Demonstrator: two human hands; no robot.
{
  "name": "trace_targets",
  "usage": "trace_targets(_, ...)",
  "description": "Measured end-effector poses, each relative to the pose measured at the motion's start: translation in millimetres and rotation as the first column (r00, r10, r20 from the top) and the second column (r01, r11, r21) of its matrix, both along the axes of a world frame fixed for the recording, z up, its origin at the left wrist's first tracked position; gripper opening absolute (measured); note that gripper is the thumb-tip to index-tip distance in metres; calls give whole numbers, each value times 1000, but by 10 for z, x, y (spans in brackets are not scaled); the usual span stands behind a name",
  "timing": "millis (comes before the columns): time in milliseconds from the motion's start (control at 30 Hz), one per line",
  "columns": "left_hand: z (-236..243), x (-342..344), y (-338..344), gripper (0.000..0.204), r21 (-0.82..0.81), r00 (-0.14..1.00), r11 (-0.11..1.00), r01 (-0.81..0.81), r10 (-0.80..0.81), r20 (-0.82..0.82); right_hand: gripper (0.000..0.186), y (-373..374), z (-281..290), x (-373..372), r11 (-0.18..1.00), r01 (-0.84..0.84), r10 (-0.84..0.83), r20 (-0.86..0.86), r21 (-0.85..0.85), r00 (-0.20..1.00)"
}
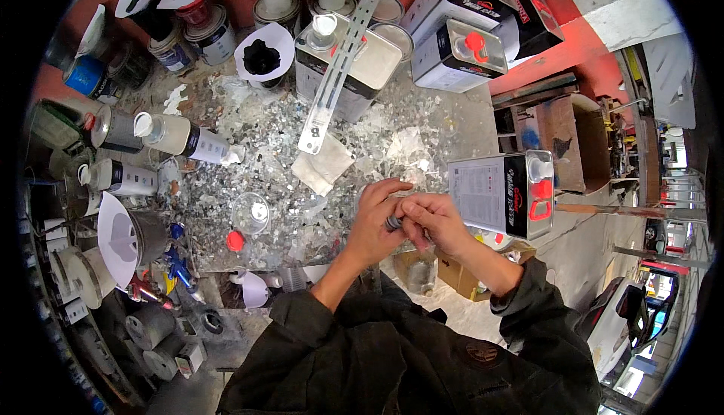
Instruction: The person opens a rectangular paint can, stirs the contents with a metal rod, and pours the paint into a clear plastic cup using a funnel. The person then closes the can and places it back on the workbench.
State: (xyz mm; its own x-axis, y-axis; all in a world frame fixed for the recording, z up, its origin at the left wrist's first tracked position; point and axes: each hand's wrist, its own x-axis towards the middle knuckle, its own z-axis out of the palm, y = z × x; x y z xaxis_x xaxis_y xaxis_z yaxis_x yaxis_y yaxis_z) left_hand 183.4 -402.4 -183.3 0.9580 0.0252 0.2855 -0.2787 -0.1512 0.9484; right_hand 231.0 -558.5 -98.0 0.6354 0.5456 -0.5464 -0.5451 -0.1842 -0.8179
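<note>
My left hand (375, 225) and my right hand (436, 221) meet over the front edge of the bench, fingers curled in and touching. Between them shows a small grey round piece (394, 222); whether it is a held part or a ring on a finger I cannot tell. The rest of what the fingers close on is hidden. Just right of my hands a rectangular metal can (486, 192) with a black label and red cap parts stands on the bench. Left of them lie a folded whitish cloth (323, 166), a clear round cup (251, 213) and a red cap (235, 241).
A slotted metal strip (332, 87) leans across a metal can (362, 60). Paint tins with paper funnels (264, 53) line the back. Bottles (188, 139), spray guns (179, 268) and sanding rolls (147, 328) stand at left. A cardboard box (573, 143) is at right.
</note>
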Motion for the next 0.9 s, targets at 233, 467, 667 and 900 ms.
trace_targets(233,419,-28,385,41,261,998,963,63,-60,-19,35,-277,30,4,964,32,155,654,-264,741)
trace_targets(467,531,-26,359,35,321,995,942,95,-98,-7,40,-196,-124,-113,932,80,304,881,-355,362)
trace_targets(667,502,-57,284,34,367,992,927,81,-110,61,35,-190,-158,-213,937,183,229,919,-298,322)
trace_targets(900,557,-262,283,37,450,1000,893,-27,28,5,41,-64,-190,-391,919,244,220,917,-309,334)
